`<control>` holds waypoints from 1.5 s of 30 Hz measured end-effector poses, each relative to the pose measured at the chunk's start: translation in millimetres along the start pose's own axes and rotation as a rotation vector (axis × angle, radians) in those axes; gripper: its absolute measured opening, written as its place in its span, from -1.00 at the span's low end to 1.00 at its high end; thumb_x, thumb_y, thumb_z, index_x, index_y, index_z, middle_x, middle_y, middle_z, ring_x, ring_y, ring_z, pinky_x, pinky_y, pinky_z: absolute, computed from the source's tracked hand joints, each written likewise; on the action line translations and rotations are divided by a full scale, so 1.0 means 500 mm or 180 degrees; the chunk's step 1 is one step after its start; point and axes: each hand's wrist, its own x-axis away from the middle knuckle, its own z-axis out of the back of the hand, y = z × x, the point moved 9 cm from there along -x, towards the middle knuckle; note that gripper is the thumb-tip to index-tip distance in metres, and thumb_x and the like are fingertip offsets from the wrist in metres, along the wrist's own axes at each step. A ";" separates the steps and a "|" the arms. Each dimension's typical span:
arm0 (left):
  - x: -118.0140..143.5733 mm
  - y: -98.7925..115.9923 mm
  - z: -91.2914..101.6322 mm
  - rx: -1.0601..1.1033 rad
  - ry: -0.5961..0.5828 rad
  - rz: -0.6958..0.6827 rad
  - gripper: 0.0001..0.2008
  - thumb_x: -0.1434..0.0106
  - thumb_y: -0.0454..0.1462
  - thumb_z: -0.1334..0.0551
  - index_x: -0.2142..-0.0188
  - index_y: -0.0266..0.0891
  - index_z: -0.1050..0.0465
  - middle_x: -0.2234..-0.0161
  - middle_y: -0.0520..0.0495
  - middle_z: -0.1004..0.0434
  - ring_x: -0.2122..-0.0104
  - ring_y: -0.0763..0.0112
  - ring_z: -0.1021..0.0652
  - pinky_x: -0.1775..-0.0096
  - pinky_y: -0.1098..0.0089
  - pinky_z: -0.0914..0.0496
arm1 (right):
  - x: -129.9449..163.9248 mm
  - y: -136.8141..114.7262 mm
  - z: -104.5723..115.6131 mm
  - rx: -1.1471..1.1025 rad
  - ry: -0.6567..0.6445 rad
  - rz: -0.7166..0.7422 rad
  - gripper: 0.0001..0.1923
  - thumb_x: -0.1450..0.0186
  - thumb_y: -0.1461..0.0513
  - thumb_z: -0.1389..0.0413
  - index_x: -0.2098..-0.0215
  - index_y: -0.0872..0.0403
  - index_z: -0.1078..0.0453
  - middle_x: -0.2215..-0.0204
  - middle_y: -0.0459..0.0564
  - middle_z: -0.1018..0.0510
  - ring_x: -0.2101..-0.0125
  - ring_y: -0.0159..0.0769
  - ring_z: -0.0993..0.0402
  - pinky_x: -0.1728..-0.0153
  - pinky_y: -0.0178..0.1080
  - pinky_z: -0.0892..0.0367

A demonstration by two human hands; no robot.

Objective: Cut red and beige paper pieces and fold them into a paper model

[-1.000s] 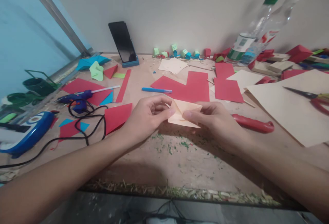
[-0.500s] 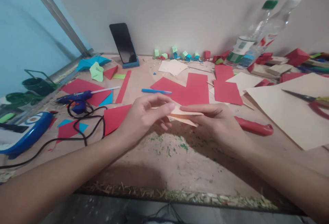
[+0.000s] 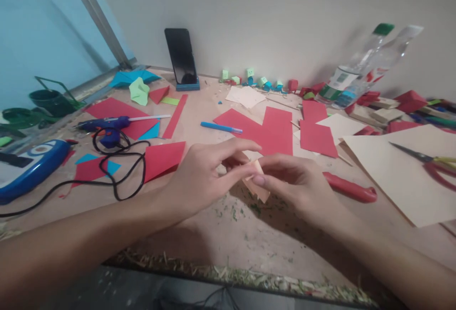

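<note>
A small folded piece of cream paper [image 3: 259, 190] is pinched between both hands over the middle of the table. My left hand [image 3: 217, 167] grips its upper left part with thumb and fingers. From the other side my right hand [image 3: 294, 177] presses it with the thumb in front, and the other fingers are partly hidden. Just beyond the hands lie a blue pen [image 3: 221, 127] and cut red paper [image 3: 276, 129]. A red-handled tool [image 3: 351, 187] rests beside my right hand, its other end covered. Left of my left hand lies a folded red sheet [image 3: 164, 159].
On the left are a glue gun [image 3: 110, 124] with a looping black cable [image 3: 117, 184] and a blue-and-white device [image 3: 35, 167]. Scissors [image 3: 427, 158] lie on cream sheets [image 3: 399, 182] at right. A phone [image 3: 181, 56] and plastic bottles [image 3: 342, 82] stand at the back.
The cream paper has turned from lying nearly flat between the hands to pointing downward. Both hands have drawn closer together around it, and the view has shifted slightly.
</note>
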 end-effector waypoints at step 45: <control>-0.009 -0.004 -0.006 0.0254 -0.0121 0.0093 -0.88 -0.34 -0.18 -0.41 0.31 -0.14 -0.68 0.37 0.02 -0.69 0.41 0.44 -0.60 0.39 0.48 -0.44 | 0.017 -0.011 0.037 0.0315 0.0753 -0.0113 -0.87 -0.29 0.11 -0.36 0.38 -0.05 -0.69 0.50 -0.06 -0.67 0.49 -0.28 -0.50 0.47 -0.25 -0.41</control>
